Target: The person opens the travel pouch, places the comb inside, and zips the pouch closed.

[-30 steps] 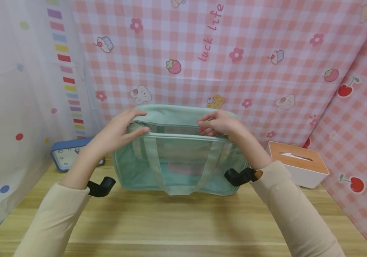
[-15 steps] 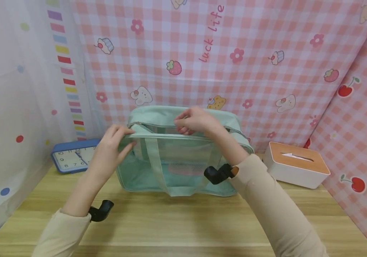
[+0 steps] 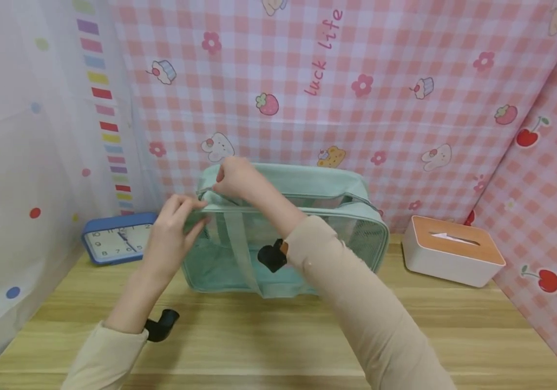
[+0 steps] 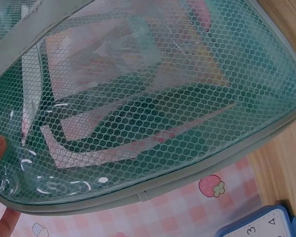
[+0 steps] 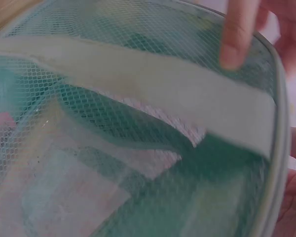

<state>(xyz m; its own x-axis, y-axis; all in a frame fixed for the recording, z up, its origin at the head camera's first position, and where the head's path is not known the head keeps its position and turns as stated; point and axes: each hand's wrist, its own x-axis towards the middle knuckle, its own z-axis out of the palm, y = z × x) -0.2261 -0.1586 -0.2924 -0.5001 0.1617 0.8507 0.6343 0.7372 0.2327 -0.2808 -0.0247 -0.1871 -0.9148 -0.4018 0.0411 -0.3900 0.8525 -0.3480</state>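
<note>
Pinching the green bag (image 3: 263, 230), upright on the table (image 3: 239, 341), with my left hand (image 3: 173, 225); my right hand (image 3: 236, 177) curls at the zip (image 3: 358, 197), hold hidden. If my pinch slackens, it could jam.

The blue clock (image 3: 112, 244) is showing 1, 2 and 5 to 11, with 3 and 4 appearing in the left wrist view; above and right of it, the checked cloth (image 3: 302, 122) is bearing "luck life"
</note>
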